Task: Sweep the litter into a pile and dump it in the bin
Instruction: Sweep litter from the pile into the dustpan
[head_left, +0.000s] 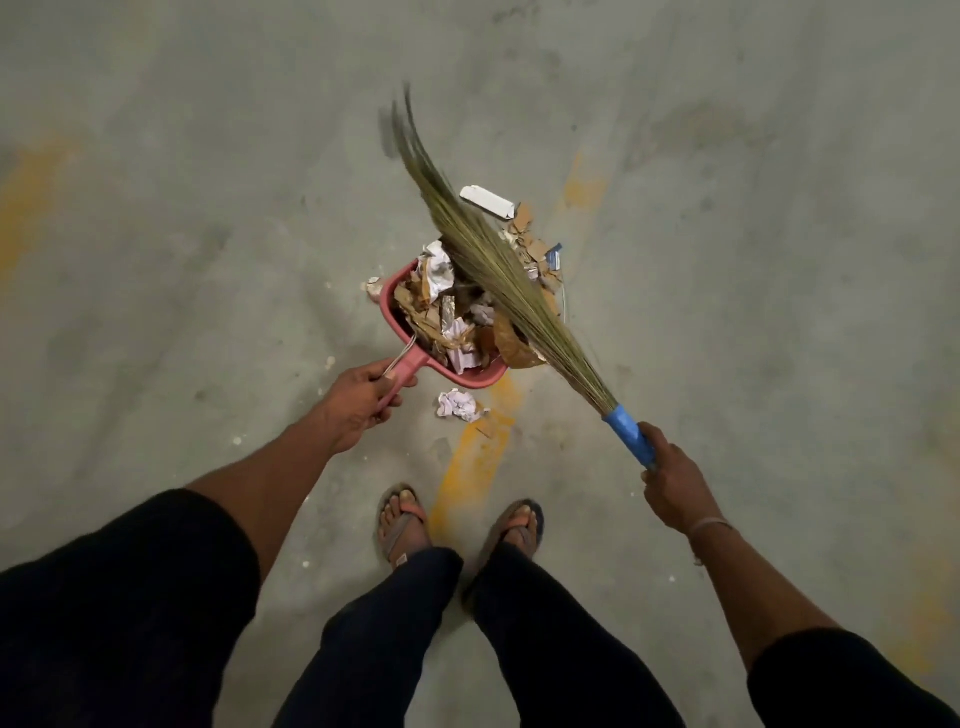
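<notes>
Feet in sandals (460, 525): standing nearest on the concrete floor (208, 234).
Right hand (675, 486): clamping around the broom (498, 280) by its blue handle, bristles fanning far-left over the load.
Left hand (363, 400): closing around the handle of the pink dustpan (457, 371).
Crumpled paper ball (457, 405): lying just near of the pan.
Litter (452, 317): filling the pan, far-right of the left hand; cardboard scraps (535, 249) and a white box (488, 201) lying beyond.
</notes>
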